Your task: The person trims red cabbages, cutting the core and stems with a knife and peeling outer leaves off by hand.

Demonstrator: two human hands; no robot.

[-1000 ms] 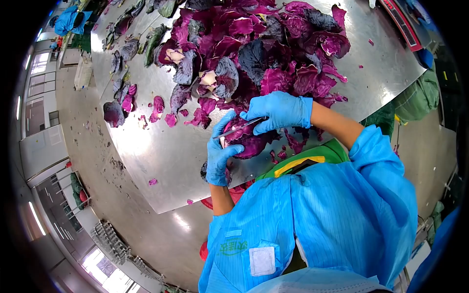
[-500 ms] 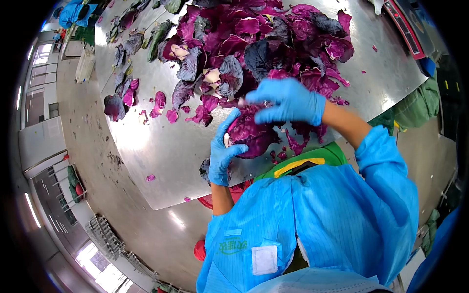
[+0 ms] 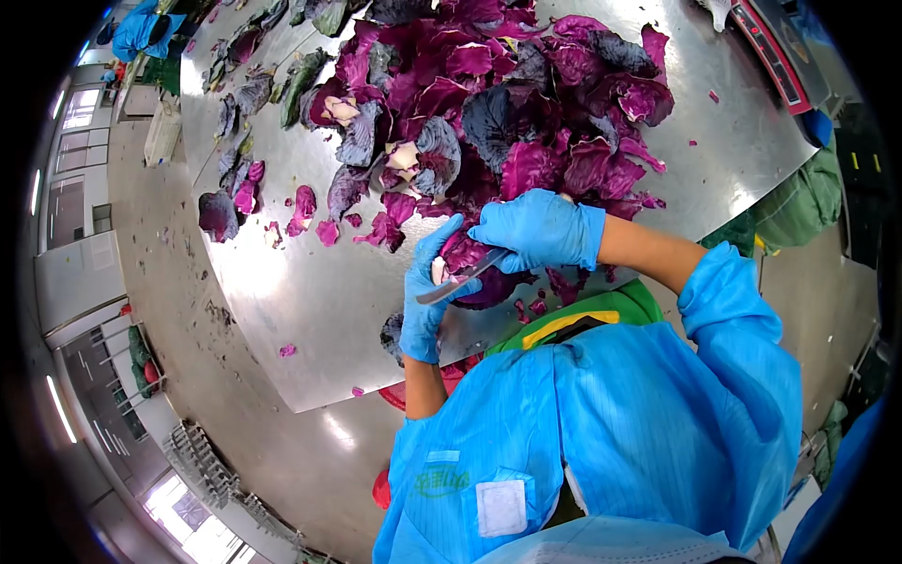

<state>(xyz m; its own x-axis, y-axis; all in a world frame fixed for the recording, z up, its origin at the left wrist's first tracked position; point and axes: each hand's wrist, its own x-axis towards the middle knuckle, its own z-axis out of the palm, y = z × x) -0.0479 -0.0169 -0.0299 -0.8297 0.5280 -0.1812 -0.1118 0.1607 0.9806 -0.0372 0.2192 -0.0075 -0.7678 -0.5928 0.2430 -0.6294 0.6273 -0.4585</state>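
My left hand (image 3: pixel 427 296), in a blue glove, is closed around the left side of a red cabbage (image 3: pixel 490 289) near the table's front edge. The cabbage's pale stem end faces left, beside my left fingers. Above the cabbage, my gloved right hand (image 3: pixel 537 230) grips a knife (image 3: pixel 465 276). Its blade slants down to the left, across the front of the cabbage towards my left thumb. The handle is mostly hidden in my right fist. Whether the blade touches the cabbage I cannot tell.
A large heap of purple cabbage leaves (image 3: pixel 526 103) covers the far middle of the metal table (image 3: pixel 310 320). Darker outer leaves (image 3: pixel 254 91) lie to the left. A red-edged device (image 3: pixel 772 56) stands at the far right, near a green sack (image 3: pixel 803 202).
My right hand has turned and come lower, and the knife blade now shows across the cabbage. My left hand keeps its hold on the cabbage.
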